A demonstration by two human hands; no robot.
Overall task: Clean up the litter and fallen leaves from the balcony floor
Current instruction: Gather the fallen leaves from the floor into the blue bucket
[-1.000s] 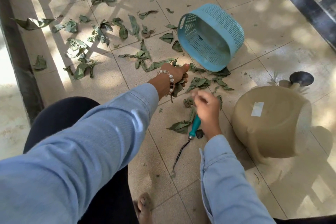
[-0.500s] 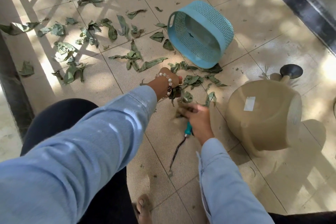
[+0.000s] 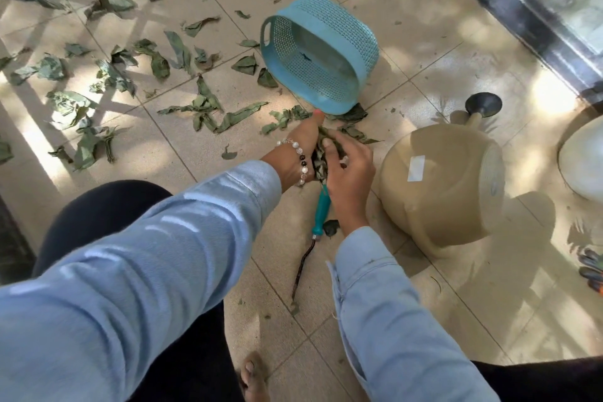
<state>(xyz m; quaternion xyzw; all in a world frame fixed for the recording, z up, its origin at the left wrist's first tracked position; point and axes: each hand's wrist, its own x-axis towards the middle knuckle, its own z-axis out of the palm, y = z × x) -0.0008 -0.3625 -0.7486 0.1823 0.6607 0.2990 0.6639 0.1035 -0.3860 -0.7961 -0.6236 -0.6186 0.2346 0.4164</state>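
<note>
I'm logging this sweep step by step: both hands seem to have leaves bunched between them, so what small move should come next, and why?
Probably carry the bunch of leaves forward into the blue basket. The left hand and right hand press it between them, and the basket lies on its side just beyond, its opening facing them. Many leaves still litter the tiles to the left.
</note>
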